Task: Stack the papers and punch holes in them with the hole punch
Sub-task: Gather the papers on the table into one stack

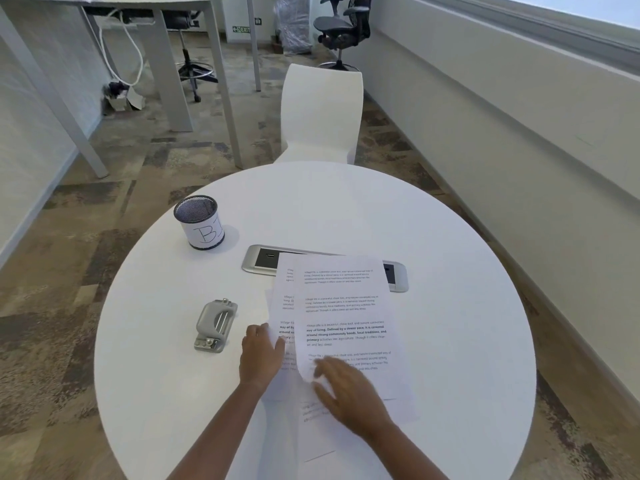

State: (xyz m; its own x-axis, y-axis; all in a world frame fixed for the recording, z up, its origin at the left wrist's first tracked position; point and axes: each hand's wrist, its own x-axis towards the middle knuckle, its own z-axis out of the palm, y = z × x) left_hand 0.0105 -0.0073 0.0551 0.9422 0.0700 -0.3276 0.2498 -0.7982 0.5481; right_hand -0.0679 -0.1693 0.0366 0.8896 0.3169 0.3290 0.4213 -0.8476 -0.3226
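A round white table (pixel 450 341) fills the lower two thirds of the frame, standing on mottled brown and grey carpet. Behind its far edge, at upper centre, stands a white moulded chair (pixel 322 112), and a black swivel office chair (pixel 343 26) sits at the top of the frame.

On the table, right of centre, lie the white printed paper sheets (pixel 343 306), loosely fanned and not squared up: one sheet lies on top, another shows along its left edge, and more stick out below toward the bottom of the frame (how many in all I cannot tell). Their far ends cover the middle of a silver cable-port panel (pixel 258 261) set into the tabletop.

A black mesh pencil cup with a white paper label (pixel 201 223) stands in the upper left part of the table. The grey metal hole punch (pixel 215 325) lies left of the papers, apart from them and just beside the left hand.

The left hand (pixel 261 355) rests on the left edge of the sheets, fingers curled over that edge and pinching it. The right hand (pixel 349 393) is blurred, spread flat with fingers loose over the lower part of the top sheet, whose near corner is bent up beside the fingertips; I cannot tell if it grips.
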